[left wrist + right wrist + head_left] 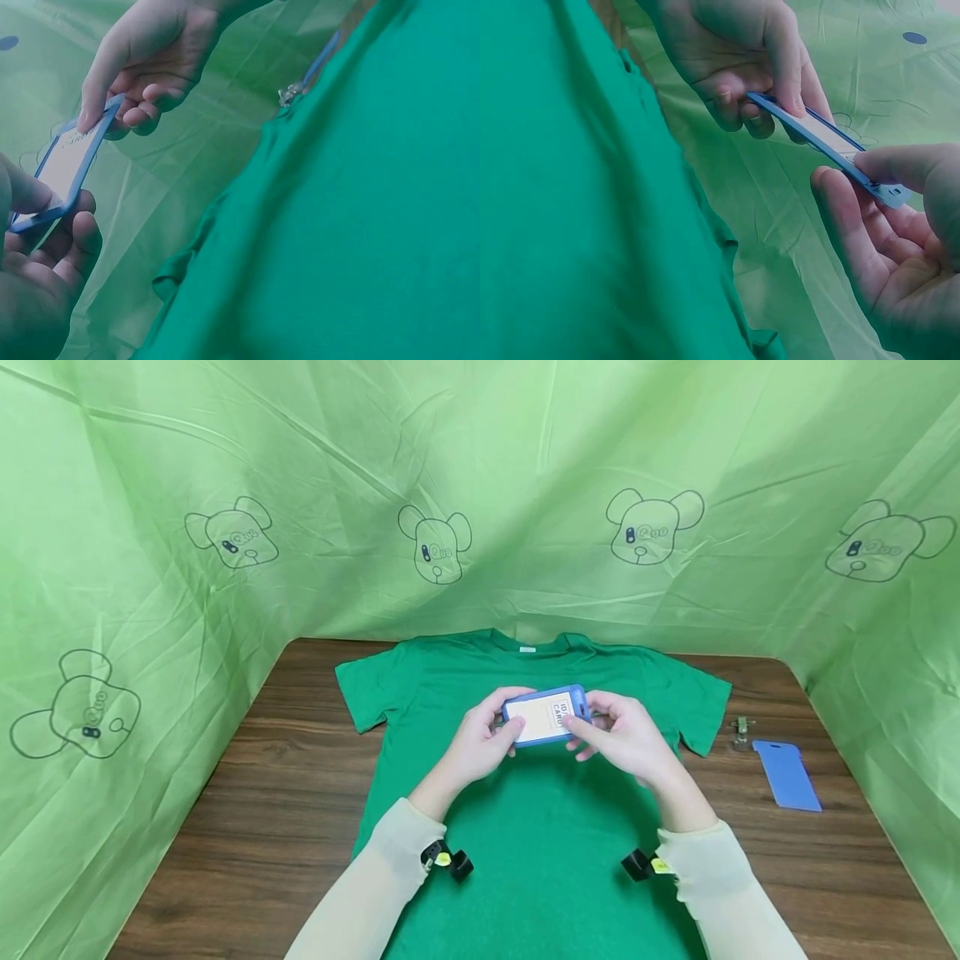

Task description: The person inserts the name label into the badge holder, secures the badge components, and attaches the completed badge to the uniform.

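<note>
A makeshift recording booth: a wooden table (270,793) closed in on three sides by green cartoon-printed cloth (525,477).

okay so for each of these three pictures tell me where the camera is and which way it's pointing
Head: worn on the head, facing forward and down at the table; shows both forearms, the left hand and right hand holding a card holder above a green shirt.
Left wrist: on the left wrist, looking along the shirt toward the right hand; left fingers close by.
Right wrist: on the right wrist, facing the left hand; right fingers near.
Shared: all three show the card holder and both hands.
</note>
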The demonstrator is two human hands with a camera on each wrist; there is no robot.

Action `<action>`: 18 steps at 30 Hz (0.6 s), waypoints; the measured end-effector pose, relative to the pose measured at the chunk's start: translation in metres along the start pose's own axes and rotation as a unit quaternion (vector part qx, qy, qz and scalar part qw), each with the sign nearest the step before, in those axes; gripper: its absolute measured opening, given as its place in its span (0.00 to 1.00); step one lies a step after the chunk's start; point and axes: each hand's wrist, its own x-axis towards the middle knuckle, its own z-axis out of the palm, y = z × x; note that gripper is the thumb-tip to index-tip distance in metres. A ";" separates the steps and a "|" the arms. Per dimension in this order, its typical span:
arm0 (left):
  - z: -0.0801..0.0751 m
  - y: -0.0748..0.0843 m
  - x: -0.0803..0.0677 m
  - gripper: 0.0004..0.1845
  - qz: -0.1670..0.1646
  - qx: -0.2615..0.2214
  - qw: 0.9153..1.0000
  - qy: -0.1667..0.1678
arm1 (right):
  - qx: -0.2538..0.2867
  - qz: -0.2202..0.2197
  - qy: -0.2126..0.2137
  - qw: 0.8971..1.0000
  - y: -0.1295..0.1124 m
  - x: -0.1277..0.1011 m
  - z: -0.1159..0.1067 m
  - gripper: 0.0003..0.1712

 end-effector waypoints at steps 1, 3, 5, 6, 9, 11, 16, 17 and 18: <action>0.000 0.000 0.000 0.20 0.001 0.000 1.000 0.001 | 0.000 0.000 0.001 1.000 0.000 0.000 0.000 0.15; 0.000 -0.001 0.000 0.19 0.002 -0.001 1.000 0.003 | -0.001 0.000 0.001 1.000 -0.001 0.000 -0.001 0.15; -0.001 -0.001 0.001 0.19 0.002 -0.003 1.000 0.005 | -0.003 0.000 0.001 1.000 -0.001 0.000 -0.001 0.15; -0.001 -0.001 0.001 0.19 0.002 -0.003 1.000 0.006 | -0.004 0.000 0.000 1.000 -0.001 0.000 -0.001 0.15; -0.001 -0.001 0.001 0.18 0.004 -0.002 1.000 0.009 | -0.005 -0.001 -0.001 1.000 -0.001 0.000 -0.002 0.15; -0.001 -0.001 0.001 0.18 0.005 -0.005 1.000 0.012 | -0.005 -0.002 -0.003 1.000 -0.001 0.000 -0.002 0.15; 0.000 -0.001 0.001 0.18 0.006 -0.014 1.000 0.018 | -0.002 0.002 -0.006 1.000 -0.002 -0.001 -0.002 0.15; 0.001 -0.001 0.000 0.18 0.006 -0.014 1.000 0.019 | -0.001 0.003 -0.006 1.000 -0.002 -0.001 -0.002 0.15; 0.001 -0.001 0.000 0.18 0.007 -0.015 1.000 0.020 | 0.000 0.004 -0.006 1.000 -0.002 -0.001 -0.002 0.15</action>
